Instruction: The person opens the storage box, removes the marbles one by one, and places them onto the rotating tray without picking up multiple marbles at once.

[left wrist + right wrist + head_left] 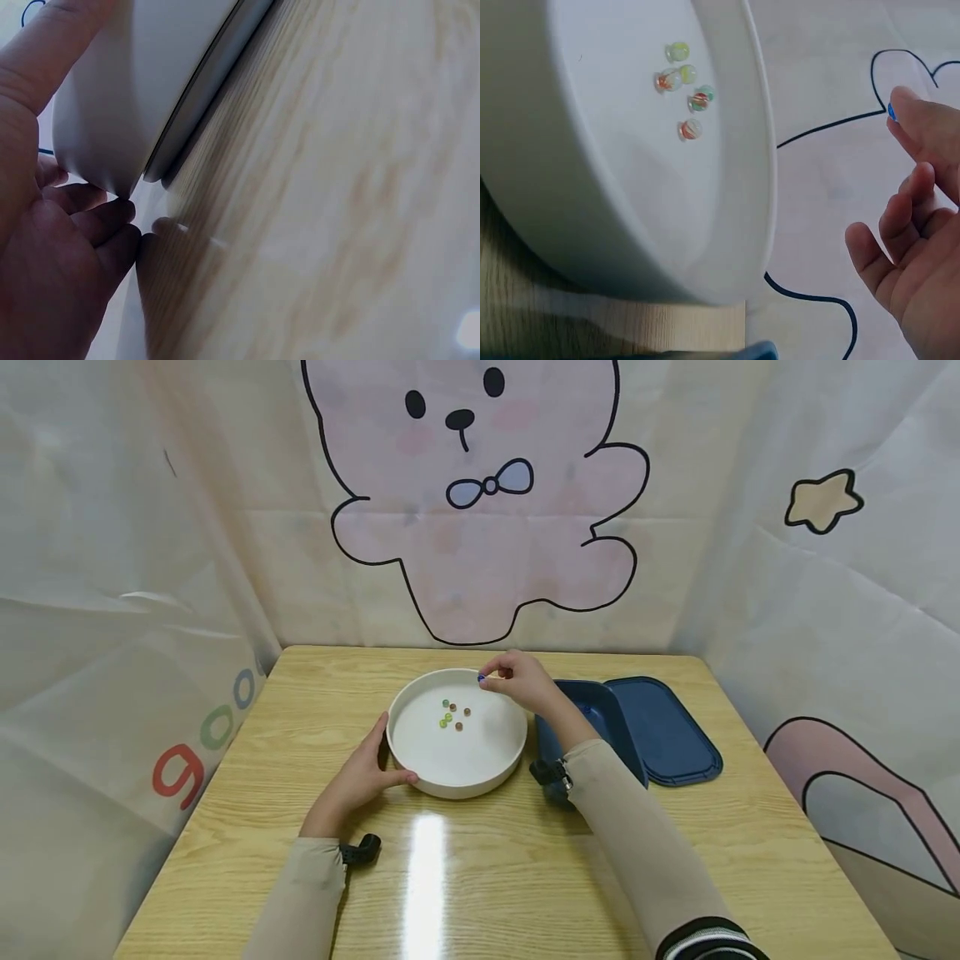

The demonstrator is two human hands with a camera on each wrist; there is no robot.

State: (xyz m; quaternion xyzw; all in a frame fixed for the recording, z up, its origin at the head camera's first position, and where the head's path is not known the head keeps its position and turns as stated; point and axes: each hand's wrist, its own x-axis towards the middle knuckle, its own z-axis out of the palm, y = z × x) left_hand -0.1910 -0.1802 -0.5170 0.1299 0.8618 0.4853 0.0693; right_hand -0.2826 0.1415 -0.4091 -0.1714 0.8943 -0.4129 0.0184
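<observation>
A round white dish (457,760) with a low wall stands on the table. Several glass marbles (459,727), green, yellow and reddish-brown, lie on its floor; swirls show in the marbles (691,129) in the right wrist view. My left hand (363,777) grips the dish's left side, thumb along the front and fingertips against the lower wall (97,150). Above the dish's far right rim, my right hand (521,681) pinches a small blue marble (482,677) between thumb and index finger. Only a sliver of that marble (892,112) shows beside the thumb.
A dark blue bin (626,743) stands right of the dish, partly hidden under my right forearm. Its flat blue lid (667,735) lies beside it. Printed cloth walls (480,577) rise behind the table (300,693) and at both sides.
</observation>
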